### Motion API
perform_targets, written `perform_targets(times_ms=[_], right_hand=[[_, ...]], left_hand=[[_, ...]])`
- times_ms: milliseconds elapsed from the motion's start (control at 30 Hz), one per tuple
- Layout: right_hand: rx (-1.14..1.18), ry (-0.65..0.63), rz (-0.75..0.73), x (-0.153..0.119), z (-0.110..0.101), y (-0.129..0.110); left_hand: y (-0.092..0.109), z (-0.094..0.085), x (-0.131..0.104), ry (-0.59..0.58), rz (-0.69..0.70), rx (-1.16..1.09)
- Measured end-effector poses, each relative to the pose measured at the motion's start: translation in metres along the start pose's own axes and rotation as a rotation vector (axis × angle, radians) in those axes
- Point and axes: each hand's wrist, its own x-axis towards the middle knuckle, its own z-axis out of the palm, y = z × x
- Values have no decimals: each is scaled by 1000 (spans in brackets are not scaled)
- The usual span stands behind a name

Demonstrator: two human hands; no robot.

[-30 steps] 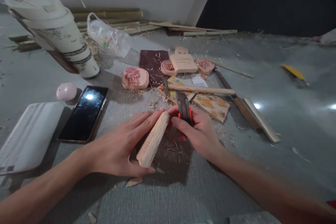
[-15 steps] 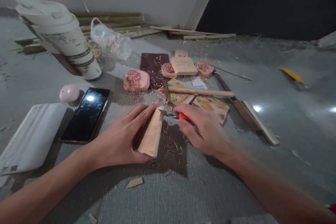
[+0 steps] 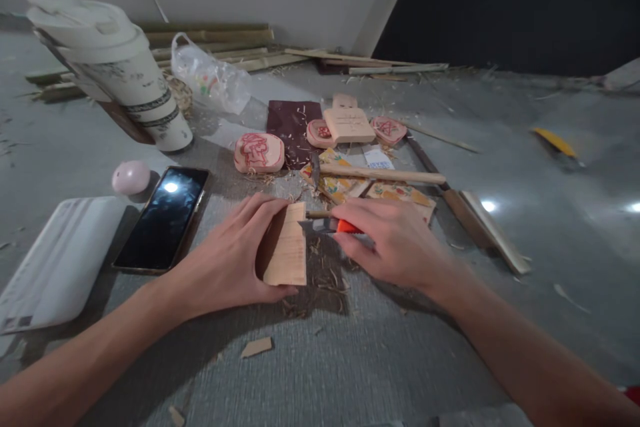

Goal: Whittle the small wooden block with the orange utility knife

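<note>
A pale wooden block (image 3: 287,250) stands on the grey textured surface, gripped along its left side by my left hand (image 3: 235,250). The thumb is at its near end and the fingers at its far end. My right hand (image 3: 387,237) is closed around a utility knife (image 3: 349,227) with an orange-red part showing. Its blade points left, with the tip at the block's right edge. Beyond the hands lies a hammer (image 3: 385,175) with a wooden handle, resting over patterned cards (image 3: 400,195). Wood shavings (image 3: 325,277) are scattered beside the block.
Carved blocks with red markings (image 3: 259,152) sit farther back, near a dark red sheet (image 3: 294,123). At left are a phone (image 3: 163,220), a white power bank (image 3: 63,263), a pink case (image 3: 131,177) and a tall tumbler (image 3: 120,73). A large sheathed blade (image 3: 467,217) lies right.
The block has turned so its broad face shows more, and its far end has come nearer. The knife has shifted slightly down and left, its blade now flatter to view.
</note>
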Motion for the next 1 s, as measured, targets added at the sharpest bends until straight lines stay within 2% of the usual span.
perform_targets(times_ms=[333,633,733,833,1000], right_hand=[[3,-37,-5,2,1,7],[-214,176,43,3,-4,-6],[-283,226,191,2,-7,8],[-319,249,369,2,-9,32],[-295,239,452,4,-7,63]], left_hand=[[-2,2,2,3,-5,34],[-1,-3,5,81,-71,-34],[-2,-6,5,108,-110,-52],[-6,-6,5,141,-120,-54],[-10,-5,4,176,-130,-56]])
